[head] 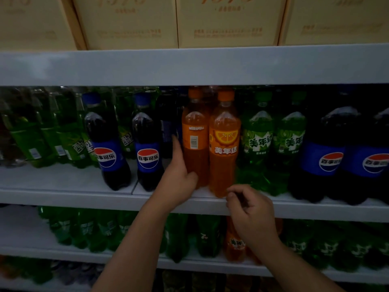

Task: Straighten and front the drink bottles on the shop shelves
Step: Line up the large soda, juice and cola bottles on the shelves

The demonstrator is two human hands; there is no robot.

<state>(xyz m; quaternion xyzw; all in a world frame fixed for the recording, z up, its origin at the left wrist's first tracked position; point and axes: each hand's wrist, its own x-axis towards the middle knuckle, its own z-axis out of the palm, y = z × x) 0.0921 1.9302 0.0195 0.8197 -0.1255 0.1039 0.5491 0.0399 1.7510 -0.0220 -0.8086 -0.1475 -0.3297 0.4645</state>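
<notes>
Pale cartons (130, 22) sit on the top shelf, and the middle shelf under them is crowded. Two cola bottles (147, 148) stand to the left, green bottles (259, 140) to the right with big cola bottles (324, 157) beyond, and leaning green bottles (42, 133) at the far left. A dark bottle (168, 127) stands close on the left of the orange pair. There is bare shelf in front of the leaning row and a thin strip along the shelf lip (84, 197). The right orange bottle (224, 144) stands at that lip, label forward. The left orange bottle (194, 133) is just beside it, a little further back, barcode outward. The left hand (179, 175) grips it low down, thumb across the front, fingers up its left side. The right hand (250, 211) hangs just below the right orange bottle's base, fingers loosely curled, holding nothing; whether it touches I cannot tell
</notes>
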